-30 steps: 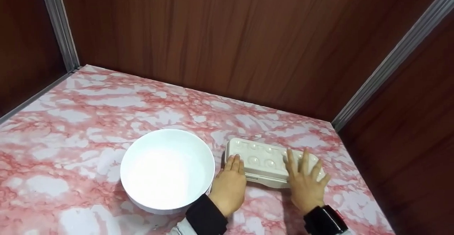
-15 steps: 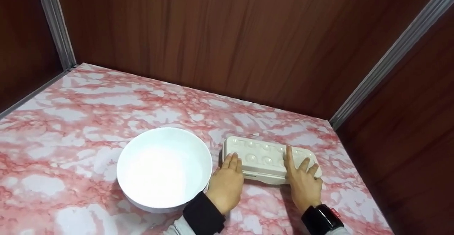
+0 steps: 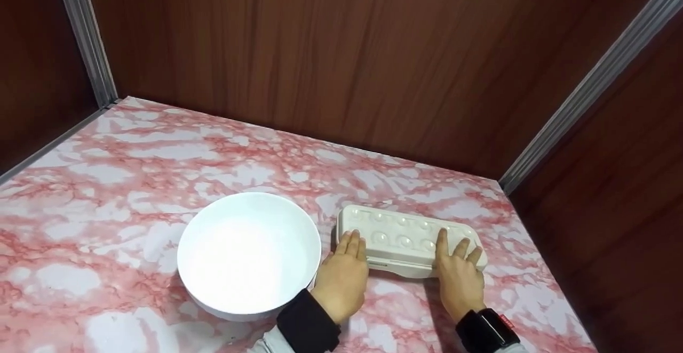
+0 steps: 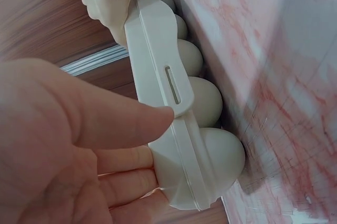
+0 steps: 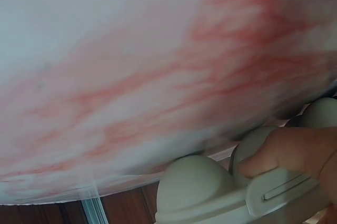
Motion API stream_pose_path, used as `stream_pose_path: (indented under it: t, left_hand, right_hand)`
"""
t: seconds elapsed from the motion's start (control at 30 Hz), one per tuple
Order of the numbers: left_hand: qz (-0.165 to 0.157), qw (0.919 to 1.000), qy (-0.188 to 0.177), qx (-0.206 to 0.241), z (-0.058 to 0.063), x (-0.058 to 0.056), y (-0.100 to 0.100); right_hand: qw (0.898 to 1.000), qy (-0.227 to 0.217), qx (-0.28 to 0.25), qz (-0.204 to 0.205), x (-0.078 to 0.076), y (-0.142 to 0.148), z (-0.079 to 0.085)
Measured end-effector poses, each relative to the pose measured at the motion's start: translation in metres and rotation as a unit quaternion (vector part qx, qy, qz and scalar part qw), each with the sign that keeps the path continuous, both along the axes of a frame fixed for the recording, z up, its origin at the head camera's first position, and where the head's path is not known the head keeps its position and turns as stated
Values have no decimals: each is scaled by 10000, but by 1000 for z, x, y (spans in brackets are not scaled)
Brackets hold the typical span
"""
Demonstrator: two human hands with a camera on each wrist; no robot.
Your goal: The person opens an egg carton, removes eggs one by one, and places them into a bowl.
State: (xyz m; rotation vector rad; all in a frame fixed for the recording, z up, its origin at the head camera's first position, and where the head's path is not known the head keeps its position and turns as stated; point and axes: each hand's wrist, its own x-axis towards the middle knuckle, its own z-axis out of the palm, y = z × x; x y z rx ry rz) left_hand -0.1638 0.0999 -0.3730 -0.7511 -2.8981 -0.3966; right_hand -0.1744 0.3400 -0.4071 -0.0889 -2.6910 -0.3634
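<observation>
A cream plastic egg box (image 3: 392, 238) lies lid up on the table, its lid dimpled with round bumps. My left hand (image 3: 341, 286) rests straight fingers on the left front of the lid. In the left wrist view its thumb touches the slotted front latch tab (image 4: 174, 84), above the rounded egg cups (image 4: 221, 155). My right hand (image 3: 461, 281) holds the box's right end, fingers bent over the lid; in the right wrist view its thumb presses by the other latch tab (image 5: 276, 192). The lid is down, and the box's inside is hidden.
A large white bowl (image 3: 248, 254) stands left of the egg box, close beside my left hand and wristband. The table (image 3: 176, 150) has a red and white marbled top. A brown wood-grain panel (image 3: 320, 59) rises behind it, with metal strips in the corners.
My right hand's fingers were spread wide over the lid and have drawn closer together, bending at its right end. My left hand, the egg box and the bowl have hardly moved.
</observation>
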Motion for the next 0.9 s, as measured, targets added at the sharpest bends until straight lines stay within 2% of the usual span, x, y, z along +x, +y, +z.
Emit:
stream_pose_path:
  t: [0.17, 0.33, 0.5, 0.63, 0.73, 0.9]
  left_hand:
    - [7, 10000, -68, -6, 2, 1, 0]
    - [79, 10000, -19, 31, 3, 1, -1]
    - [94, 9999, 43, -18, 4, 0, -2]
    - [-15, 9995, 296, 51, 2, -2, -2]
    - [-23, 9980, 632, 80, -1, -3, -1]
    - [219, 9983, 544, -35, -2, 0, 4]
  right_hand:
    - [10000, -46, -60, 32, 2, -1, 2]
    - [9995, -265, -173, 89, 2, -5, 12]
    - [9988, -481, 6, 21, 1, -7, 18]
    - [9986, -487, 185, -40, 3, -5, 16]
    - [9986, -483, 201, -53, 6, -3, 15]
    - [9987, -475, 161, -32, 14, -5, 15]
